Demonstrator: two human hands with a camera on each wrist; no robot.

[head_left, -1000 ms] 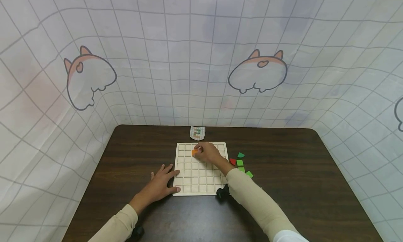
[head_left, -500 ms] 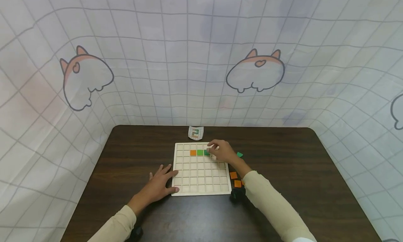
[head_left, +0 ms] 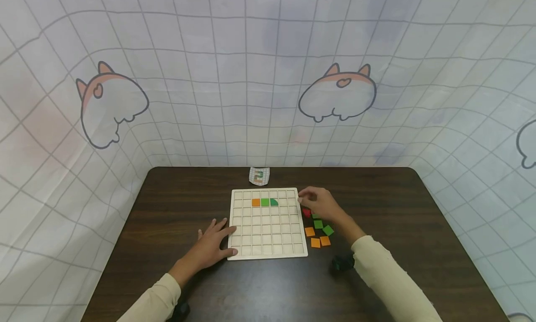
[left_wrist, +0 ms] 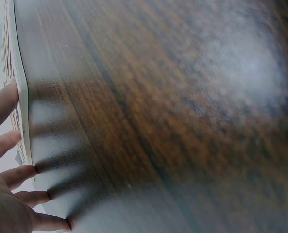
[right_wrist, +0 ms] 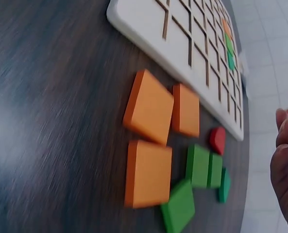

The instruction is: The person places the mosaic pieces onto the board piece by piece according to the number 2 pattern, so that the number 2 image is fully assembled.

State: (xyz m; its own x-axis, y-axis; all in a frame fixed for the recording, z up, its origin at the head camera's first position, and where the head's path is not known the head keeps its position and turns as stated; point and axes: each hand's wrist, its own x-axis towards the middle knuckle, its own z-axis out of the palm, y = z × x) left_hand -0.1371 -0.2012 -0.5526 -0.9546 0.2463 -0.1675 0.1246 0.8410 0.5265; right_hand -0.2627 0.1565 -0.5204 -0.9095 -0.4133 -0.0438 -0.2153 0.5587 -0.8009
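Note:
A pale gridded board (head_left: 266,230) lies flat on the table. Near its far side, an orange square tile (head_left: 256,202), a green square tile (head_left: 265,202) and a dark green rounded tile (head_left: 274,202) sit side by side in one row. My left hand (head_left: 209,247) is spread at the board's left edge, thumb and index finger touching the rim. Beyond the right rim hovers my right hand (head_left: 320,203), fingers loosely bent; the right wrist view shows nothing between them. Below it are a red tile (right_wrist: 217,140) and green square tiles (head_left: 318,224).
Orange square tiles (head_left: 315,243) lie close to the board's lower right side. Another dark green tile (right_wrist: 224,185) is beside the green ones. A small paper card (head_left: 259,176) with a coloured pattern lies behind the board, near the dark table's (head_left: 188,187) far edge.
My right hand has placed the orange, green and dark green tiles in a row, released them and moved right, off the board. My left hand has stayed at the left rim.

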